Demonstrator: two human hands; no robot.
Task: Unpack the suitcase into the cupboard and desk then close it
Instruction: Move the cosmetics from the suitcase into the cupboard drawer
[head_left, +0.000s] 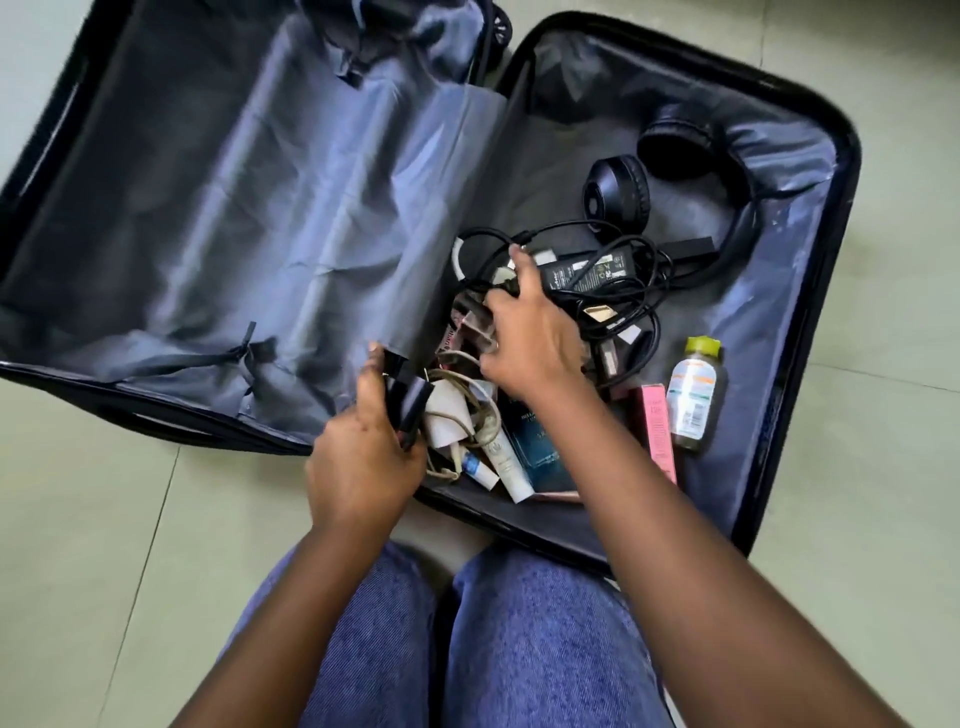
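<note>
Your left hand (371, 457) gripped a black plug. Your right hand (524, 332) grabbed tangled cables (613, 291) mid-suitcase (810, 291), headphones (691, 166) at two o'clock. Cables were light and floppy; hold the bunch.

A black hard-shell suitcase (810, 291) is laid wide open on the floor, both halves lined with grey fabric. The left half is covered by a loose grey divider flap (291, 208), and nothing is seen lying on it. In the right half, black headphones (691, 156), a black power adapter (592, 270) tangled in black cables, a small green-capped bottle (691, 395), a pink box (660, 431), a dark blue box (540, 457) and white tubes (509, 462) are gathered toward the near edge.
</note>
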